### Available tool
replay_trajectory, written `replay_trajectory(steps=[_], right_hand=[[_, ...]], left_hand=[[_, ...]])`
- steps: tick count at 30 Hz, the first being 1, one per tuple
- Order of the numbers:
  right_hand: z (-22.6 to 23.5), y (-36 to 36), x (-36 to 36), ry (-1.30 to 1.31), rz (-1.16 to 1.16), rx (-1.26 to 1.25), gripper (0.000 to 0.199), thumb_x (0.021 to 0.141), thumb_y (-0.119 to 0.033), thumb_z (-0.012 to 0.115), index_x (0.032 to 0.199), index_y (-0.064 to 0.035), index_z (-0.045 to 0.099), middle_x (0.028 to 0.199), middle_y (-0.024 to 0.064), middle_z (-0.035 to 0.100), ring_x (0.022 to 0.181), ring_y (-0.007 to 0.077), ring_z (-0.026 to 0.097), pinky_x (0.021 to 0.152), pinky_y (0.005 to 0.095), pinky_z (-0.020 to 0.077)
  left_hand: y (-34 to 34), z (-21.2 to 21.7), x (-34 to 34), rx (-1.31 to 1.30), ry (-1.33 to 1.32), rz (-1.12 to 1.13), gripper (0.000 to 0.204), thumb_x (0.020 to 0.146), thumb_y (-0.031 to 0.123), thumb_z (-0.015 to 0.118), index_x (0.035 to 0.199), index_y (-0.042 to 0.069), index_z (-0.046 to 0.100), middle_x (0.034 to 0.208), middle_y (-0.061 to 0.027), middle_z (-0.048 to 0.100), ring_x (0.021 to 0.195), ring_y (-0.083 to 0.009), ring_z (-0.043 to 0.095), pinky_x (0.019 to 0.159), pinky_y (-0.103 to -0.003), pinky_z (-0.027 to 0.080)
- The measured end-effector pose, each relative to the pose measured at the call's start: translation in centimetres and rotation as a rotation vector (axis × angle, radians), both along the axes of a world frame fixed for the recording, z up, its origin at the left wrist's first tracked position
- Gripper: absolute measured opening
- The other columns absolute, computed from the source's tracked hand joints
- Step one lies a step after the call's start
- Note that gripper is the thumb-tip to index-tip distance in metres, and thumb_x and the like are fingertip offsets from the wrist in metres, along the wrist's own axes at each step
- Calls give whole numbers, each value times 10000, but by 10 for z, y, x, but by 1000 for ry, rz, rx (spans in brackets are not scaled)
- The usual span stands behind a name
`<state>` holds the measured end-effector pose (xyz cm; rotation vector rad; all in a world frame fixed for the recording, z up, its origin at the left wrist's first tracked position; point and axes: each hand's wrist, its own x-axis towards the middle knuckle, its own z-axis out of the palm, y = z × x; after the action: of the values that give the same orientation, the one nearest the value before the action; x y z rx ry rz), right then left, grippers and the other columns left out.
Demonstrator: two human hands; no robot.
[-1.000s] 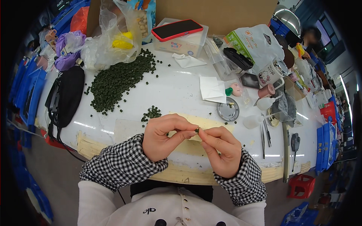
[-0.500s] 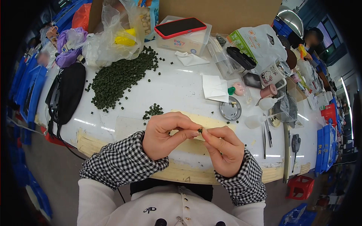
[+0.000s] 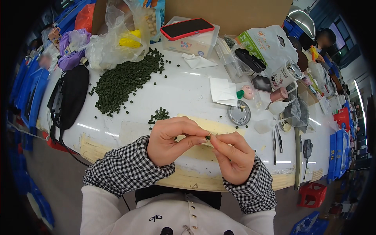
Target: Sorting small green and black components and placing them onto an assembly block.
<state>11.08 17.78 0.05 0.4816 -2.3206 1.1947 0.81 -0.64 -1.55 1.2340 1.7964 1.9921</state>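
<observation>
Between the fingertips of both hands is one small dark green piece (image 3: 208, 137), short and round-looking, with a hint of something light at its top. My left hand (image 3: 172, 140) pinches it from the left with thumb and forefinger. From the right, the closed fingertips of my right hand (image 3: 234, 154) meet it; any other tiny item in them is hidden. Just beyond my left hand lies a small cluster of similar green pieces (image 3: 159, 114). Farther left spreads a large pile of them (image 3: 121, 82). A pale yellow sheet (image 3: 196, 156) lies under my hands.
On the right are a round metal dish (image 3: 239, 116), squeeze bottles (image 3: 265, 125), tweezers (image 3: 273, 147) and a white mug (image 3: 282, 77). White tissues (image 3: 223, 91) lie mid-table. A red-cased phone (image 3: 187, 29) rests on a plastic box at the back. A black pouch (image 3: 74, 96) lies left.
The green piece has turned or shifted slightly at my fingertips and shows a little more. Both hands have barely moved; the table is unchanged.
</observation>
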Motion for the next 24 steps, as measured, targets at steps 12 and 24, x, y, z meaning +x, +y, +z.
replay_trajectory(steps=[12,24], right_hand=[[-2,4,-3,99,29,105,425,719,110,705,1132,19,671,1001,110,645,732,208,602,640,287,500],[-3,8,-5,165,48,181,437,702,96,719,1129,11,678,1002,106,637,721,214,610,639,281,507]], left_hand=[[-1,-3,2,-7,-121,-47,169,835,-33,689,1001,-3,702,835,-84,690,759,-140,632,681,-252,490],[-3,2,2,38,-294,-144,156,847,-61,671,998,-29,691,887,-103,675,782,-121,645,706,-227,507]])
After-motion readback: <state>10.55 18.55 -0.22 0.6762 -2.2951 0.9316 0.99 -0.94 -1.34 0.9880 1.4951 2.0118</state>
